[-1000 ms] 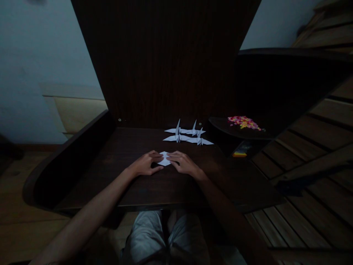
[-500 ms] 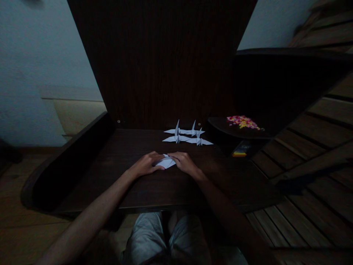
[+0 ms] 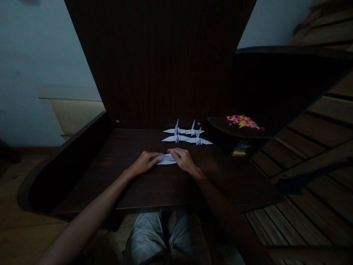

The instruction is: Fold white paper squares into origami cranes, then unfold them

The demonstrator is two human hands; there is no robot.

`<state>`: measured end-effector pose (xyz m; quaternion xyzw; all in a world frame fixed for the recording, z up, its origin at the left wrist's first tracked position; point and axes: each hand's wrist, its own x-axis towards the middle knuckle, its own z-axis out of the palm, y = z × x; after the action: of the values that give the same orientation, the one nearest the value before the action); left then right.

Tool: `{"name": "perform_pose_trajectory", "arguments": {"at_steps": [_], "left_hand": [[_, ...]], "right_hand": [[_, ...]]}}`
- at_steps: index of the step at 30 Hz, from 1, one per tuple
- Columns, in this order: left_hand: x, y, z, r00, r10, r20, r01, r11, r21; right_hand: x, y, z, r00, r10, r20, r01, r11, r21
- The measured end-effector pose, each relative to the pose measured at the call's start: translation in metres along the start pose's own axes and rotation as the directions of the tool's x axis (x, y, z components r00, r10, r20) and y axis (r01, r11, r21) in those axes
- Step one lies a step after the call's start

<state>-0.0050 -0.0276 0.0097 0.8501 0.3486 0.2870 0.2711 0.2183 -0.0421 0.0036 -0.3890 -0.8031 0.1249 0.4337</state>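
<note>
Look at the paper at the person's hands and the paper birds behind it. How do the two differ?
Shape: the paper is low and flattish, while the paper birds have upright points.
Contact: the left hand and right hand hold the paper; neither touches the paper birds.
Place: the paper is nearer the camera than the paper birds.
Shared: both look whitish.

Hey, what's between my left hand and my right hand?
In the head view, a folded white paper lies between your left hand and right hand, both touching it.

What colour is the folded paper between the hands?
White; the folded paper shows best in the head view.
</note>
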Motion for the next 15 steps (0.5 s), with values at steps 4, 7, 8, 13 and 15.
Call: {"name": "perform_pose_trajectory", "arguments": {"at_steps": [4, 7, 8, 13, 15], "left_hand": [[0.004, 0.004, -0.005, 0.986, -0.162, 0.025, 0.164, 0.971, -0.172], [0.005, 0.005, -0.008, 0.942, -0.318, 0.11, 0.336, 0.887, -0.317], [0.005, 0.004, -0.009, 0.921, -0.362, 0.143, 0.389, 0.849, -0.356], [0.004, 0.0, -0.005, 0.866, -0.438, 0.241, 0.499, 0.727, -0.472], [0.003, -0.001, -0.004, 0.881, -0.398, 0.255, 0.472, 0.722, -0.506]], "right_hand": [[0.001, -0.006, -0.007, 0.984, -0.121, -0.134, 0.093, 0.976, -0.196], [0.0, -0.006, -0.008, 0.952, -0.146, -0.27, 0.063, 0.954, -0.294], [0.0, -0.006, -0.008, 0.948, -0.147, -0.283, 0.052, 0.947, -0.317], [-0.001, -0.005, -0.003, 0.981, -0.172, -0.086, 0.126, 0.914, -0.386], [-0.001, -0.004, 0.002, 0.985, -0.175, 0.014, 0.169, 0.921, -0.351]]}}
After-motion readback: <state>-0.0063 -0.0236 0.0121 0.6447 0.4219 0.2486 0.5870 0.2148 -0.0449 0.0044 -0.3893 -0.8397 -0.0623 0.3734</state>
